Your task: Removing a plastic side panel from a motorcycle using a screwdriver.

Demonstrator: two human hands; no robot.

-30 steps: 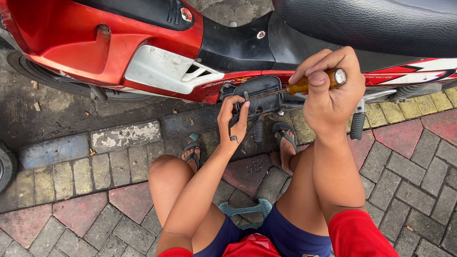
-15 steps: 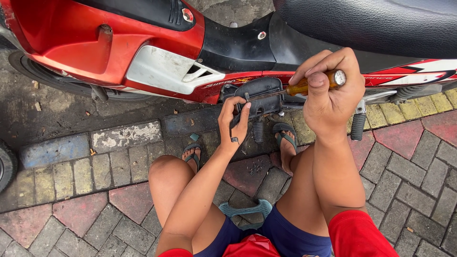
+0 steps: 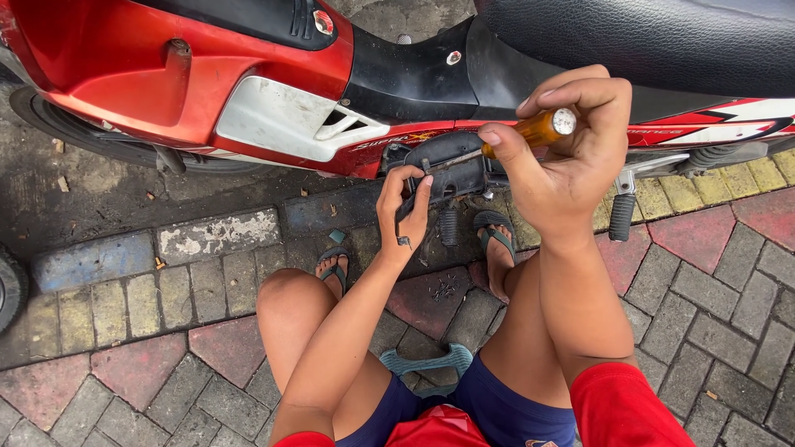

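Observation:
A red and black motorbike stands across the top of the head view. My right hand grips a screwdriver with an amber handle, its shaft pointing left into a dark engine cover low on the bike. My left hand rests on the left side of that cover, fingers pressed against it. I am crouched on a small teal stool, knees apart, feet in sandals beneath the engine.
A black footpeg hangs down to the right of my right hand. The ground is red and grey paving brick, with a painted kerb at left. Small dark bits lie between my feet. A tyre edge shows at far left.

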